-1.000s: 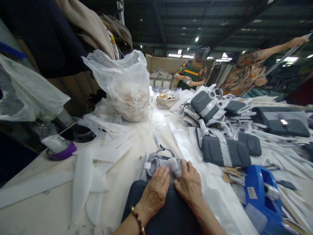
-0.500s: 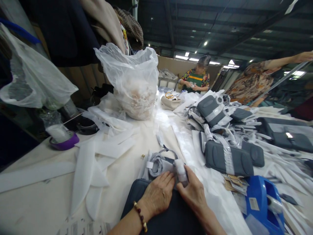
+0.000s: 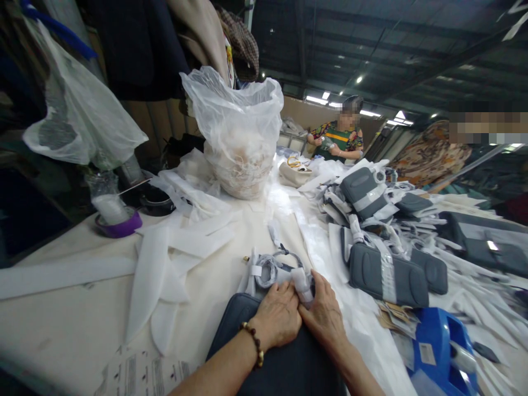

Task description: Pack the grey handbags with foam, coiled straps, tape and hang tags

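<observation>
A dark grey padded bag [image 3: 284, 368] lies in front of me at the near table edge. At its far end sits a bundle of grey strap wrapped in white foam sheet [image 3: 280, 273]. My left hand [image 3: 278, 319] rests on the bag with fingers curled against the wrapped strap. My right hand [image 3: 324, 313] lies beside it, thumb and fingers pinched on the white foam wrap. A bead bracelet [image 3: 254, 344] circles my left wrist.
White foam strips [image 3: 165, 258] litter the left of the table. A clear plastic bag [image 3: 239, 137] stands behind. Wrapped grey bags [image 3: 388, 275] pile up on the right, beside a blue tape dispenser [image 3: 441, 352]. Two other people [image 3: 342, 137] work at the far end.
Both hands have closed in tighter on the foam-wrapped strap; my left fingers have curled from flat. The view has swung slightly left and down.
</observation>
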`<action>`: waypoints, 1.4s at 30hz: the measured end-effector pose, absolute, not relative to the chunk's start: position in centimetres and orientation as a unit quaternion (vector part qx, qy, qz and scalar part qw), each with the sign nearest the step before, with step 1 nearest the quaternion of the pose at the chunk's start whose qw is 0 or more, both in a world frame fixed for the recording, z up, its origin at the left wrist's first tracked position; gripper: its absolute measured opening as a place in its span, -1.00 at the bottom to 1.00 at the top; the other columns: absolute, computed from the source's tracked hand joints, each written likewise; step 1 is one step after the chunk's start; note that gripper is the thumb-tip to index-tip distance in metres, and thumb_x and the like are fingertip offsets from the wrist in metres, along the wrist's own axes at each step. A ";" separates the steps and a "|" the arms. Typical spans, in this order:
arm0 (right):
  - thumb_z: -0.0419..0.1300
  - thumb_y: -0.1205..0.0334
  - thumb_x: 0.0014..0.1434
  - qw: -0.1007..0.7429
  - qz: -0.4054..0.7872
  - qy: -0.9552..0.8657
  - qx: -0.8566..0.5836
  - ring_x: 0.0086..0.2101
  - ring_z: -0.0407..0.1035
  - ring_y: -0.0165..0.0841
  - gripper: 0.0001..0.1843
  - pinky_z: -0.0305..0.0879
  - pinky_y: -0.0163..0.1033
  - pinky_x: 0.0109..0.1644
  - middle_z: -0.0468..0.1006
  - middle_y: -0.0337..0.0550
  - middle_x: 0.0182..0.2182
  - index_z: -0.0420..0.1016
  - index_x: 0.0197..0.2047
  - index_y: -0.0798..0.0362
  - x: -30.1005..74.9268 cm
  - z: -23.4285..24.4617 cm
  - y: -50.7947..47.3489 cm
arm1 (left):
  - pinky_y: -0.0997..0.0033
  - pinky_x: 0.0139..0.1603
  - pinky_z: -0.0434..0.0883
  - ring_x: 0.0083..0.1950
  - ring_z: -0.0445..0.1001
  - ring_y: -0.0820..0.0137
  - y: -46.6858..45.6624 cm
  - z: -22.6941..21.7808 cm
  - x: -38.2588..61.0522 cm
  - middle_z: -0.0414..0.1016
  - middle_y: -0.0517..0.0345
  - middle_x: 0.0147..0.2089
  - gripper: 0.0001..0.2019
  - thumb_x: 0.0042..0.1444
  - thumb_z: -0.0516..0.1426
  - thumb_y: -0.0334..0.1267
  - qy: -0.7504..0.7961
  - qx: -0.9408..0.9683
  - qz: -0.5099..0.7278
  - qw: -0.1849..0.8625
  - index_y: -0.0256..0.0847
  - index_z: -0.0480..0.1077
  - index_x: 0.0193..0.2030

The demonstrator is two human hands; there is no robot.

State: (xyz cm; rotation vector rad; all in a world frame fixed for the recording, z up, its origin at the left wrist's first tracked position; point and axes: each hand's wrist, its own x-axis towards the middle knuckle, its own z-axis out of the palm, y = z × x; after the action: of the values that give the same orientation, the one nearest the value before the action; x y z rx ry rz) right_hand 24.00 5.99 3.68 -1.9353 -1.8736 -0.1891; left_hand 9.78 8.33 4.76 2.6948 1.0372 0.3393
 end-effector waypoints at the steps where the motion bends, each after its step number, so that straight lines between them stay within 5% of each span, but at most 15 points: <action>1: 0.10 0.31 -0.07 0.212 -0.078 -0.690 -0.688 -0.02 0.29 -0.08 -0.32 0.30 -0.02 -0.02 0.34 0.16 0.04 0.12 0.17 0.18 24.1 3.7 6.1 | 0.10 0.16 0.16 0.18 0.23 0.16 8.4 4.8 9.8 0.34 -0.11 0.17 -0.59 0.21 -0.09 -0.25 0.353 0.922 0.112 0.117 -0.36 0.27 0.14; 12: 0.03 0.46 -0.13 0.172 -0.012 -0.688 -0.705 -0.28 0.32 -0.08 -0.51 0.23 -0.03 -0.20 0.49 0.17 -0.18 0.43 -0.06 0.23 23.0 5.7 6.1 | 0.10 0.13 0.15 0.16 0.25 0.13 8.7 5.0 9.5 0.36 -0.15 0.14 -0.58 0.21 -0.10 -0.24 0.330 0.931 0.100 0.115 -0.42 0.29 0.12; 22: 0.04 0.23 -0.30 0.308 0.295 -0.498 -0.755 -0.56 0.19 -0.34 -0.84 0.06 -0.27 -0.49 0.29 -0.27 -0.66 0.32 -0.53 0.05 25.4 6.5 6.7 | 0.15 0.15 0.14 0.19 0.25 0.17 8.6 4.4 9.5 0.25 -0.12 0.25 -0.53 0.23 -0.14 -0.19 0.345 0.921 0.142 0.114 -0.43 0.22 0.18; 32: 0.05 0.17 -0.39 0.411 0.569 -0.339 -0.627 -0.53 0.31 -0.28 -0.64 0.25 -0.15 -0.37 0.45 -0.11 -0.58 0.42 -0.43 0.11 25.9 5.8 6.6 | 0.17 0.15 0.16 0.16 0.28 0.17 8.3 3.2 9.7 0.29 -0.18 0.22 -0.55 0.21 -0.08 -0.20 0.353 0.911 0.193 0.086 -0.49 0.28 0.12; 36: 0.09 0.12 -0.29 0.420 0.563 -0.364 -0.611 -0.42 0.39 -0.21 -0.61 0.29 -0.10 -0.24 0.49 -0.11 -0.50 0.41 -0.32 0.10 25.6 5.8 6.8 | 0.16 0.11 0.22 0.09 0.33 0.14 8.0 2.7 9.5 0.39 -0.22 0.10 -0.62 0.18 -0.04 -0.25 0.347 0.911 0.214 0.066 -0.48 0.36 0.01; 42: 0.30 0.08 -0.27 0.391 0.419 -0.452 -0.683 -0.32 0.35 -0.18 -0.50 0.18 -0.13 -0.15 0.50 -0.19 -0.41 0.42 -0.20 0.07 26.6 6.8 6.6 | 0.18 -0.08 0.36 -0.14 0.39 0.20 7.9 3.1 9.2 0.46 -0.03 -0.22 -0.81 0.15 -0.01 -0.32 0.330 0.915 0.225 0.051 -0.32 0.40 -0.25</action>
State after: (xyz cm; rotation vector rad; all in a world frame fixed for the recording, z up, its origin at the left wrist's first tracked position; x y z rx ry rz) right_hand 26.61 6.56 6.80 -1.7352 -1.1483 1.0645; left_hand 9.22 7.89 3.07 2.7862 1.0053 0.6841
